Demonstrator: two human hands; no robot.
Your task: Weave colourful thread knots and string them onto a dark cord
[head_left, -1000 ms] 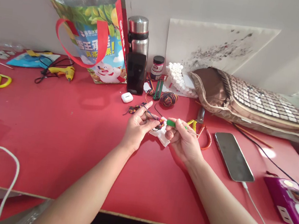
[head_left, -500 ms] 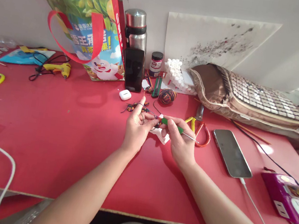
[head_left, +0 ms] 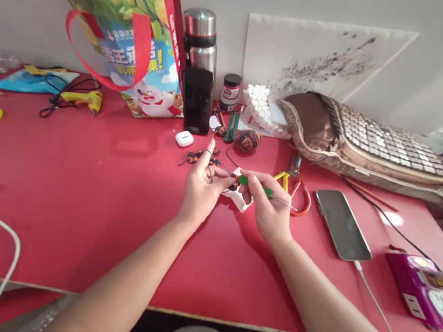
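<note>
Between finger and thumb, my left hand (head_left: 202,193) pinches a small multicoloured crochet piece (head_left: 234,183), with dark yarn looped over the raised forefinger. My right hand (head_left: 271,208) is closed on a crochet hook (head_left: 266,191) by its green handle; the hook's near end meets the piece, and its metal shaft sticks out to the right. A dark strand runs back to a ball of variegated yarn (head_left: 248,141). Beyond my left fingers lies a knotted strip of the same yarn (head_left: 198,158). White paper (head_left: 241,200) lies beneath the hands, partly covered.
An upright black phone (head_left: 196,100) leans against a steel flask (head_left: 201,38), beside a colourful bag (head_left: 138,57). Scissors (head_left: 301,198) and a charging phone (head_left: 343,224) lie right of my hands, a purple power strip (head_left: 421,287) further out. A yellow glue gun (head_left: 85,99) lies far left.
My right hand has moved left with the hook, bringing it up against the crochet piece. The left hand keeps its pinch. The whole view has shifted slightly.
</note>
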